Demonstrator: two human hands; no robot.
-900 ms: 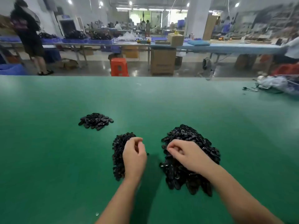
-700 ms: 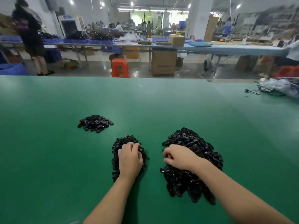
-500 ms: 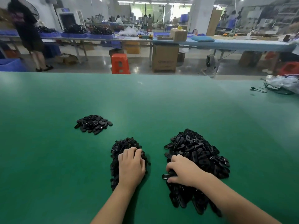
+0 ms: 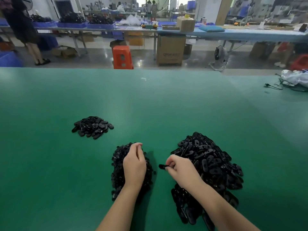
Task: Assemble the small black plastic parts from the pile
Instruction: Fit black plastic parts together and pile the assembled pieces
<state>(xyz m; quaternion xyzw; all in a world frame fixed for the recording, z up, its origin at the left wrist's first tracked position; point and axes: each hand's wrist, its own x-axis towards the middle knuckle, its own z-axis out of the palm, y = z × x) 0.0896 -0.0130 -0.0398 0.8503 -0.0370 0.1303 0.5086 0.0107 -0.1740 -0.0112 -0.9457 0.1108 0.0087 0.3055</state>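
At the near edge of the green tabletop (image 4: 166,105), two bare forearms reach in from the bottom of the view. The right hand (image 4: 180,169) has its fingers curled and pinches a small flat black plastic oval part (image 4: 162,166), whose long axis runs left to right, its free rounded end pointing left toward the other hand; the inner end is hidden under the fingertips. This hand sits over the left flank of the large heap of glossy black oval plastic parts (image 4: 211,164), which spreads from the middle right down to the bottom edge, where it is cut off. The pieces there lie at every angle, some showing a small hole or recess. The left hand (image 4: 134,162) hangs with fingers curled in and thumb meeting the fingertips above the narrower pile of smaller dark plastic parts (image 4: 118,157); whether it holds a piece cannot be told, since the fingertips face away. That pile stretches near to far and is partly covered by the wrist. Farther off to the left, well apart, lies a small flat cluster of black oval parts (image 4: 92,126). At the far right edge rest a black cable (image 4: 273,86) and a crumpled clear plastic bag (image 4: 295,77), cut off by the frame. Beyond the tabletop stands an orange plastic stool (image 4: 122,56).
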